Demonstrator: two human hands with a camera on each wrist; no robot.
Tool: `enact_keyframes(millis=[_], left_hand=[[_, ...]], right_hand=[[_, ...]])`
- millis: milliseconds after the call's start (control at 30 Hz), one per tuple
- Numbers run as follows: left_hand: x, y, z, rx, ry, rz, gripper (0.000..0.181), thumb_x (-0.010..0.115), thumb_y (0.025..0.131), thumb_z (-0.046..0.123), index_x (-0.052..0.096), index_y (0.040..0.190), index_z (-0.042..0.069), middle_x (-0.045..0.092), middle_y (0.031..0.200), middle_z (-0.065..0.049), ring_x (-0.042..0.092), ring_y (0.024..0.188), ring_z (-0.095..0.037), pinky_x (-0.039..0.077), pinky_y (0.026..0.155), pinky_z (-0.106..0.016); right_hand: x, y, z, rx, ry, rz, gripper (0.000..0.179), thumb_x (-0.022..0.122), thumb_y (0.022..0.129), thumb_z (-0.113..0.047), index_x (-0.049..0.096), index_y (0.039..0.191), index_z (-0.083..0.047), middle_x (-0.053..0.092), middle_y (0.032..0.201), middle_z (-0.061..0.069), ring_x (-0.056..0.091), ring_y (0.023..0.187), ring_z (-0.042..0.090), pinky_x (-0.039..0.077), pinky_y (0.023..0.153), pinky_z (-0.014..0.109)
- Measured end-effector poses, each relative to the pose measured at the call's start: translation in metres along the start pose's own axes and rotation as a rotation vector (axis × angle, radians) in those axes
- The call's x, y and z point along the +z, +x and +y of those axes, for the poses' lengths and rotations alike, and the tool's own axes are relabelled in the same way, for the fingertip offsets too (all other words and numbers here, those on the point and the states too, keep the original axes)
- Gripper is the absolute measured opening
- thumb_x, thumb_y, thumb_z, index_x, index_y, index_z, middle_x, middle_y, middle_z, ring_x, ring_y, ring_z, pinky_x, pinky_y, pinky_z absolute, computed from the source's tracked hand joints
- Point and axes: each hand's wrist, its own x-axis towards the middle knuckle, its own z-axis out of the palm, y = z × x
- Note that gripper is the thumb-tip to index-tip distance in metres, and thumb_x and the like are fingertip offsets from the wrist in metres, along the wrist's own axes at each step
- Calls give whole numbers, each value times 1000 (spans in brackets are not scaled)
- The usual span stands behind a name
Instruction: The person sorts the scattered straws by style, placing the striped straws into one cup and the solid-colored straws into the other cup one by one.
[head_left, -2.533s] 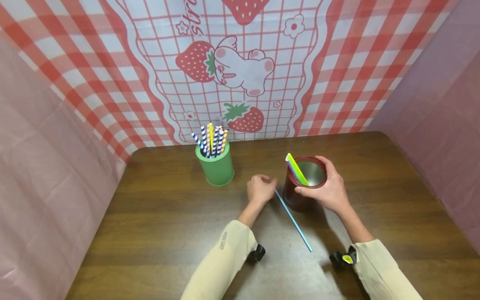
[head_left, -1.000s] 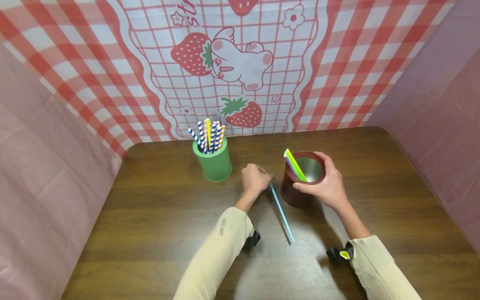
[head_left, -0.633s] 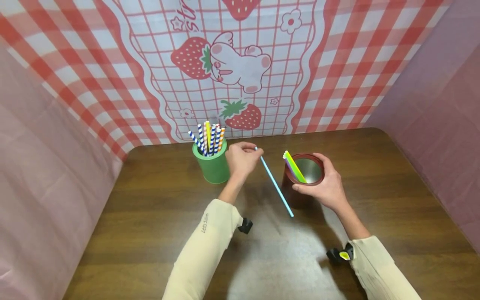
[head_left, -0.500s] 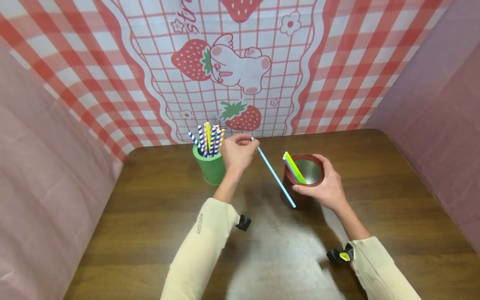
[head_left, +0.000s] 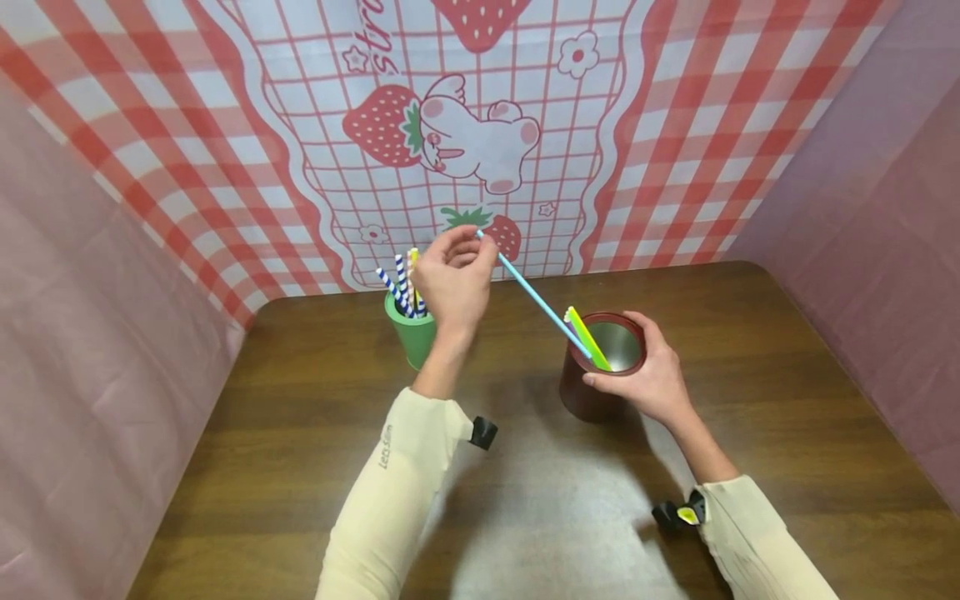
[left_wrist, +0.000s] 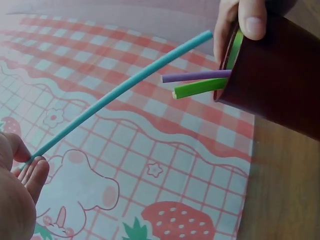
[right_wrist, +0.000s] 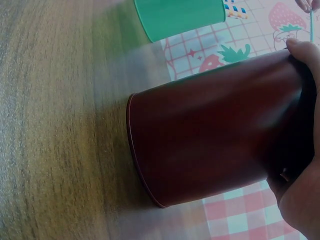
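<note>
My left hand (head_left: 456, 287) pinches a light blue straw (left_wrist: 120, 90) by its upper end. The straw slants down to the right, and its lower end overlaps the rim of a dark red can (head_left: 596, 396) in the head view; the left wrist view shows that end apart from the can's mouth. My right hand (head_left: 656, 375) grips the can around its rim from the right, thumb at the front. Inside the can lean a green straw (left_wrist: 200, 88) and a purple straw (left_wrist: 195, 76), their tips sticking out past the rim.
A green can (head_left: 416, 337) holding several striped straws (head_left: 401, 283) and a yellow one stands at the back left, partly hidden behind my left hand. The wooden table (head_left: 300, 467) meets a strawberry-print cloth (head_left: 480, 150) at the back and pink cloth at both sides.
My left hand has picked the blue straw up off the table and raised it up and left, bringing its lower end to the dark red can's rim. The right hand keeps its grip.
</note>
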Motion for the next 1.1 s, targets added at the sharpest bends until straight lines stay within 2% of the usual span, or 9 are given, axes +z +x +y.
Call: enact_keyframes(millis=[167, 300, 500, 600, 733, 933, 1100], left_hand=[[6, -9, -7, 59, -11, -23, 14, 68, 77, -2, 69, 90, -6, 69, 75, -15, 64, 64, -14, 57, 62, -27], [13, -24, -17, 153, -6, -60, 13, 68, 77, -5, 68, 90, -7, 69, 75, -17, 66, 63, -19, 57, 59, -25], [22, -50, -30, 299, 58, -138, 14, 69, 79, -2, 68, 92, -7, 71, 77, -16, 69, 64, -21, 56, 60, -21], [25, -65, -40, 317, 64, -167, 13, 69, 80, -1, 69, 92, -5, 70, 77, -14, 69, 64, -19, 56, 60, -19], [29, -83, -51, 311, 54, -183, 13, 70, 80, 0, 69, 92, -4, 70, 77, -13, 69, 64, -17, 56, 61, -19], [32, -100, -62, 286, 43, -192, 14, 71, 80, 0, 69, 92, -5, 70, 77, -14, 69, 64, -18, 56, 62, -19], [34, -110, -63, 300, 52, -195, 14, 72, 75, -8, 67, 89, -9, 68, 74, -18, 68, 60, -23, 57, 58, -23]], right_hand=[[0, 0, -1, -5, 0, 9, 95, 89, 65, -26, 36, 141, -11, 53, 128, 16, 51, 109, 31, 49, 82, 46], [0, 0, -1, -9, 7, 10, 95, 89, 64, -26, 36, 141, -10, 53, 128, 16, 50, 110, 32, 49, 83, 47], [0, -1, 1, -22, 25, 14, 94, 88, 65, -25, 35, 141, -9, 51, 131, 20, 49, 111, 36, 49, 85, 54], [1, -1, 2, -28, 20, 21, 94, 89, 65, -25, 35, 141, -8, 52, 129, 20, 50, 110, 35, 48, 84, 53], [1, -1, 2, -31, 12, 27, 95, 89, 64, -25, 35, 141, -8, 52, 129, 20, 51, 109, 34, 48, 84, 52], [1, -1, 4, -31, 18, 21, 96, 88, 66, -25, 34, 142, -8, 49, 132, 21, 49, 112, 38, 48, 86, 57], [1, -1, 3, -32, 4, 30, 97, 89, 65, -25, 34, 142, -8, 51, 131, 19, 50, 110, 34, 48, 85, 53]])
